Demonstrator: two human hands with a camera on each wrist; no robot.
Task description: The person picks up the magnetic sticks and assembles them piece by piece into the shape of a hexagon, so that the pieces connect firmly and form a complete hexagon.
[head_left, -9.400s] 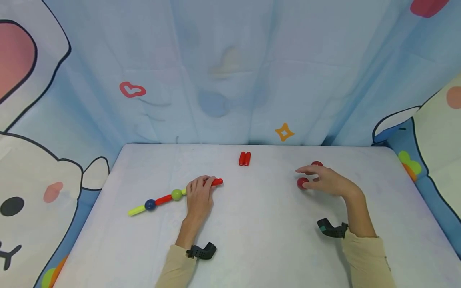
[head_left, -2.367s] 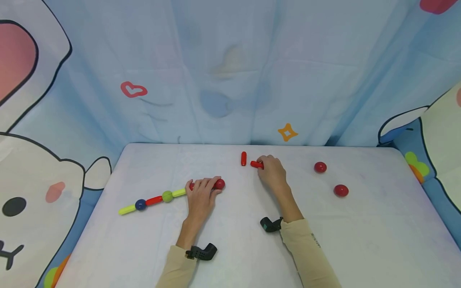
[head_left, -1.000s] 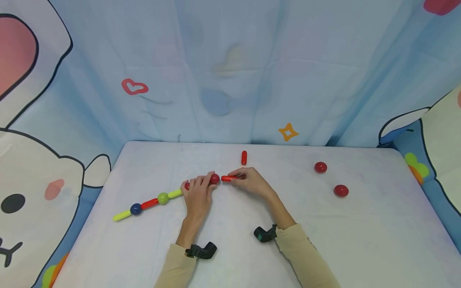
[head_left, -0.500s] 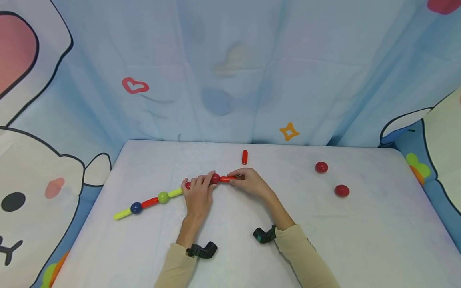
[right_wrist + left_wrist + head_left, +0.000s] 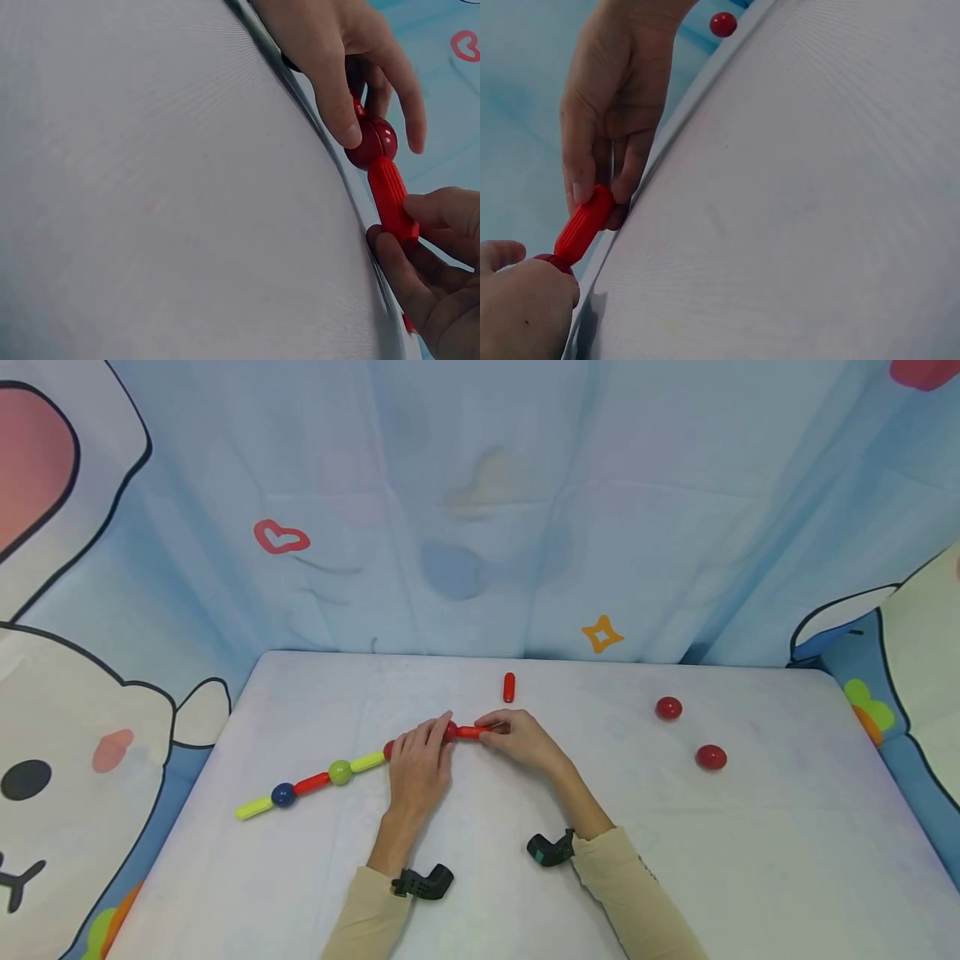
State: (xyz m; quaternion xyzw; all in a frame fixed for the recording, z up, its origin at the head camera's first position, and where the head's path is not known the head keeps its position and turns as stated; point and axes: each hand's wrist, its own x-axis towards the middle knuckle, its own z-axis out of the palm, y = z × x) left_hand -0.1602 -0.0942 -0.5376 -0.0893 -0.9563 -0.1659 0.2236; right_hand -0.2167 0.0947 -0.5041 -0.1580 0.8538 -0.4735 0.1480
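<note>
A chain of magnetic sticks and balls lies slantwise on the table. From its left end come a yellow-green stick point(image 5: 255, 807), a blue ball point(image 5: 283, 794), a red stick point(image 5: 312, 783), a green ball point(image 5: 340, 772) and another yellow-green stick point(image 5: 367, 762). My left hand point(image 5: 420, 768) covers the part beyond and holds the dark red ball point(image 5: 373, 144) between thumb and fingers. Touching that ball, a ribbed red magnetic stick point(image 5: 391, 196) points right. My right hand point(image 5: 525, 743) pinches its far end between thumb and fingertips.
One loose red stick point(image 5: 509, 687) lies behind my hands, close to the table's back edge. Two dark red balls, a rear one point(image 5: 668, 708) and a front one point(image 5: 711, 757), rest on the right. A blue patterned curtain point(image 5: 480, 527) hangs behind the white table point(image 5: 600, 893).
My right hand took one of the two back sticks and brought it left against the chain's end ball. The chain gained that ball earlier and slid left. My left fingers shifted onto the ball.
</note>
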